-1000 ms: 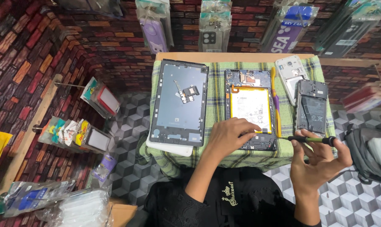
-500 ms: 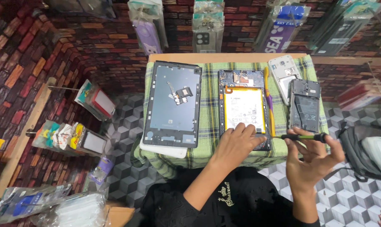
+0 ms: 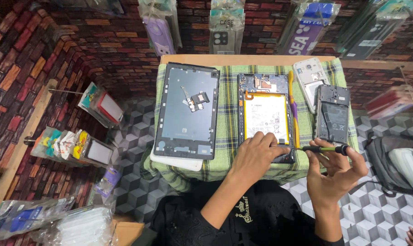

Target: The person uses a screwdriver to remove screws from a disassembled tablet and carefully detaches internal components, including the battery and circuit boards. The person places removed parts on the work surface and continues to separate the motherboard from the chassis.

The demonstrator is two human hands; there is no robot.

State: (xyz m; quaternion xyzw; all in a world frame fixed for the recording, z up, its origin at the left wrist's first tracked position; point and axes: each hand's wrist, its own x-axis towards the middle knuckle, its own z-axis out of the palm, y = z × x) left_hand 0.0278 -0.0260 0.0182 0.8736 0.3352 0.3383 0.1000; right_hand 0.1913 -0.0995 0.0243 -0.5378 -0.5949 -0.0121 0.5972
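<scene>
Head view: left hand (image 3: 256, 155) flat on opened tablet (image 3: 266, 117), clasping nothing; right hand (image 3: 334, 171) pinches screwdriver (image 3: 322, 148). Tablet likely thin, fragile; hold by frame edges.

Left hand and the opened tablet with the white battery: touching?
Touching. The head view shows the left hand lying on the lower end of the opened tablet, its fingers pressed on the battery's bottom edge with no gap.
</scene>
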